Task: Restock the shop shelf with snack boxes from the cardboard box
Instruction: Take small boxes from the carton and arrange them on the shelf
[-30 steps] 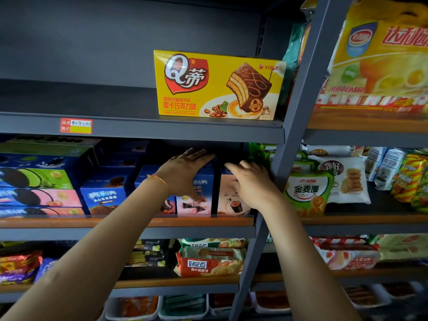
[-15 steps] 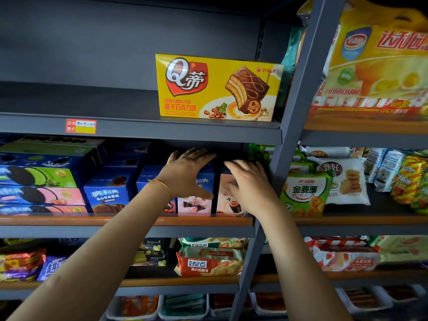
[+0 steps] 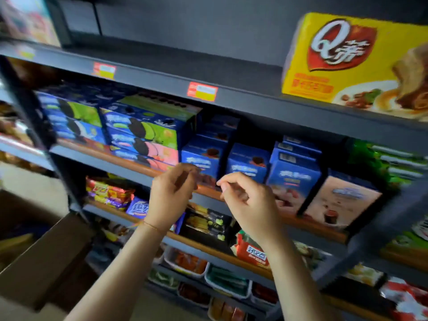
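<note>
Both hands, left point(image 3: 172, 195) and right point(image 3: 249, 200), have left the glossy rectangular snack boxes point(image 3: 293, 179), loosely curled, holding nothing.

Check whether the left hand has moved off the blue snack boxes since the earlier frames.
Yes. The left hand has pulled back toward the person, off the blue snack boxes, now empty before the shelf edge.

Dim, motion-blurred view (edges worst)

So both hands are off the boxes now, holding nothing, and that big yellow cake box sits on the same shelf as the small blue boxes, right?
Not quite. In the head view the yellow cake box sits on the shelf above the small blue boxes, not beside them. The rest stands: the left hand and right hand hold nothing, fingers loosely curled.
</note>
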